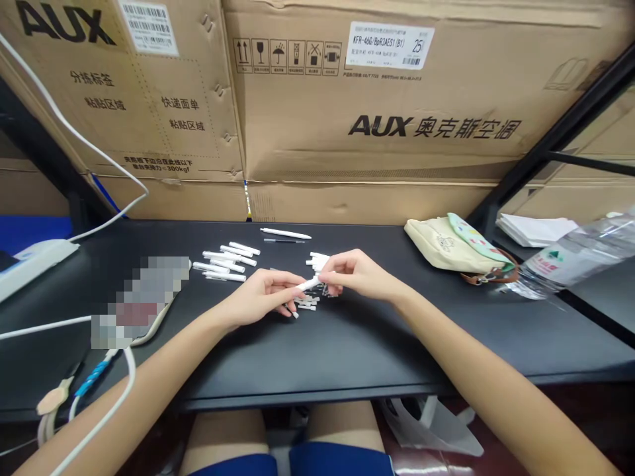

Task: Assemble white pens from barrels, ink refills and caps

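My left hand (262, 296) and my right hand (353, 272) meet over the middle of a black table (347, 344). Both pinch one short white pen part (310, 284), the left at its lower end, the right at its upper end. Under and behind the hands lies a small heap of short white pieces (307, 304) and white caps (317, 261). To the left lie several white pen barrels (225, 261) in a loose row. A whole white pen (285, 233) and a thin refill (284, 240) lie further back.
Large AUX cardboard boxes (377, 112) stand behind the table. A cream pouch (459, 246) and a plastic water bottle (570, 261) lie at the right. A blurred-out object (141, 301), white cables (106, 396) and a white device (32, 261) are at the left.
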`<state>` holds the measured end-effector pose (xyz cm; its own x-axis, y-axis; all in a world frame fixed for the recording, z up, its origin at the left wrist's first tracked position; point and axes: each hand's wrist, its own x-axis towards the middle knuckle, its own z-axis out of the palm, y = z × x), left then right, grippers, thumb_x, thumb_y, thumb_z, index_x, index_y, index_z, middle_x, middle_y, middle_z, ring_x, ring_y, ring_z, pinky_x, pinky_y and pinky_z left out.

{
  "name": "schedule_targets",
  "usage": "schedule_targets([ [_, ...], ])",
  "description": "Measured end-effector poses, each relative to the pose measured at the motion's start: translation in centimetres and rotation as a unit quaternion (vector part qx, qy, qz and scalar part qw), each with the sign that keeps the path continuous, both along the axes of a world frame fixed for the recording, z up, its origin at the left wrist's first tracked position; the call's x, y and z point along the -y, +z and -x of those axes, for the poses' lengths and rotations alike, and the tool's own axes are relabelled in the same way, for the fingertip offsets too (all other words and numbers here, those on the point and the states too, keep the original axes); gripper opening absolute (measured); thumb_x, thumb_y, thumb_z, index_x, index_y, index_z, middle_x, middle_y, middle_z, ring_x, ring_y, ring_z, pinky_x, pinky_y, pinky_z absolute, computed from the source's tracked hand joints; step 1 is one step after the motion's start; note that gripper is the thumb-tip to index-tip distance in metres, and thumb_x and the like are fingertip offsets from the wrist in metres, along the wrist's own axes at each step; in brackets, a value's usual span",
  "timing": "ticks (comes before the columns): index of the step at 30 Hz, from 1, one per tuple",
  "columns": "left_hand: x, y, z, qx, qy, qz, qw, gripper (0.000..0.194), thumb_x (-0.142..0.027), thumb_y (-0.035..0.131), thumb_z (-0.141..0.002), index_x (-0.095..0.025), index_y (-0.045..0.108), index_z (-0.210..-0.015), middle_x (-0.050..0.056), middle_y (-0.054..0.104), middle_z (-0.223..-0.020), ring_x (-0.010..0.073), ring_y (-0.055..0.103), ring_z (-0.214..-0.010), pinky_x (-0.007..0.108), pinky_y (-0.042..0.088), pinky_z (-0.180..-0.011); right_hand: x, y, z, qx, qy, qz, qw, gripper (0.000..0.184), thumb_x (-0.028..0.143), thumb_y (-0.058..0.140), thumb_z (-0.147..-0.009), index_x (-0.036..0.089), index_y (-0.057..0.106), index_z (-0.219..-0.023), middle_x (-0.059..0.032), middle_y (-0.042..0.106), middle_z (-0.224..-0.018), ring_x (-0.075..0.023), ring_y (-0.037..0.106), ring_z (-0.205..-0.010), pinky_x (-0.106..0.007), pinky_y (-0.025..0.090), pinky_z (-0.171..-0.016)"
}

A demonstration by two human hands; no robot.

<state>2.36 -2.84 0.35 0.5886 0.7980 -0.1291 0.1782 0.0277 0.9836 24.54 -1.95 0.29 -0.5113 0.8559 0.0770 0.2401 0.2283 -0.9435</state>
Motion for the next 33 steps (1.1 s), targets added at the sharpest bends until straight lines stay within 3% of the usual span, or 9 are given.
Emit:
schedule_targets([
  [3,-0.1,-0.2,0.0,0.004,-0.013,0.002,1.0,0.034,-0.038,0.066,-0.076,-0.015,0.068,-0.101,0.008,0.068,-0.086,0.0122,0.06,-0.064,0.024,0.055,-0.061,0.0,0.0,0.1,0.03,-0.015,0.003,0.999,0.043,0.048,0.051,-0.086,0.014,0.059,-0.06,0.0018,0.053,-0.044,-0.0077,0.047,-0.041,-0.023,0.042,-0.048],
  [7,-0.1,-0.2,0.0,0.006,-0.002,0.008,1.0,0.033,-0.038,0.067,-0.076,-0.014,0.069,-0.1,0.008,0.068,-0.085,0.0113,0.059,-0.064,0.023,0.054,-0.061,0.1,0.2,0.0,-0.013,-0.009,0.021,1.0,0.028,0.04,0.071,-0.072,0.015,0.064,-0.084,0.0001,0.064,-0.065,-0.01,0.058,-0.053,-0.022,0.046,-0.05],
  [13,0.0,-0.1,-0.2,0.01,0.007,0.007,1.0,0.031,-0.037,0.068,-0.075,-0.014,0.07,-0.096,0.007,0.068,-0.082,0.0104,0.058,-0.062,0.023,0.054,-0.062,0.2,0.1,0.1,0.029,-0.021,0.009,0.999,0.041,0.048,0.054,-0.084,0.014,0.057,-0.06,0.0027,0.053,-0.042,-0.0073,0.048,-0.038,-0.021,0.042,-0.045],
  [17,0.0,0.0,-0.2,0.002,0.021,-0.001,1.0,0.029,-0.037,0.068,-0.074,-0.015,0.071,-0.093,0.006,0.068,-0.082,0.0098,0.056,-0.06,0.023,0.053,-0.06,0.3,0.1,0.2,-0.024,-0.011,0.028,0.999,0.031,0.043,0.069,-0.074,0.014,0.064,-0.083,-0.0011,0.065,-0.063,-0.0108,0.06,-0.052,-0.022,0.048,-0.048],
  [21,0.1,-0.2,-0.2,-0.04,0.04,-0.091,0.994,0.027,-0.036,0.065,-0.076,-0.016,0.071,-0.093,0.006,0.069,-0.08,0.0117,0.057,-0.06,0.021,0.049,-0.056,0.5,0.1,0.5,-0.048,-0.014,0.046,0.998,0.032,0.043,0.071,-0.071,0.012,0.065,-0.078,-0.0025,0.066,-0.06,-0.012,0.062,-0.051,-0.024,0.051,-0.051],
  [23,0.1,-0.4,-0.3,-0.075,0.066,-0.168,0.981,0.024,-0.035,0.065,-0.076,-0.016,0.072,-0.09,0.004,0.068,-0.074,0.0114,0.055,-0.056,0.02,0.046,-0.053,0.5,0.0,0.8,-0.067,-0.042,0.059,0.995,0.036,0.048,0.068,-0.073,0.013,0.062,-0.068,-0.0026,0.065,-0.055,-0.0112,0.059,-0.045,-0.023,0.05,-0.047],
  [25,0.0,-0.3,-0.3,-0.083,0.102,-0.193,0.972,0.022,-0.035,0.067,-0.074,-0.016,0.071,-0.084,0.002,0.065,-0.066,0.0111,0.054,-0.053,0.021,0.045,-0.052,0.3,-0.1,0.9,-0.102,-0.088,0.049,0.99,0.04,0.051,0.065,-0.075,0.014,0.059,-0.061,-0.0027,0.064,-0.053,-0.0106,0.057,-0.042,-0.023,0.048,-0.044],
  [29,-0.7,0.1,0.1,0.032,0.214,-0.081,0.973,0.033,-0.04,0.073,-0.068,-0.015,0.068,-0.088,0.004,0.068,-0.073,0.0155,0.063,-0.066,0.024,0.052,-0.059,-0.2,-0.4,0.8,-0.18,-0.173,-0.033,0.968,0.03,0.045,0.071,-0.072,0.015,0.063,-0.073,-0.0024,0.066,-0.06,-0.012,0.061,-0.049,-0.025,0.051,-0.049],
  [33,-1.3,0.2,0.4,0.154,0.29,0.003,0.945,0.027,-0.029,0.074,-0.069,-0.014,0.066,-0.091,0.007,0.07,-0.087,0.0173,0.066,-0.088,0.023,0.054,-0.072,0.4,-1.0,1.2,-0.145,-0.171,-0.121,0.967,0.026,0.039,0.07,-0.073,0.017,0.066,-0.085,-0.0042,0.069,-0.071,-0.0154,0.064,-0.059,-0.029,0.054,-0.055],
])
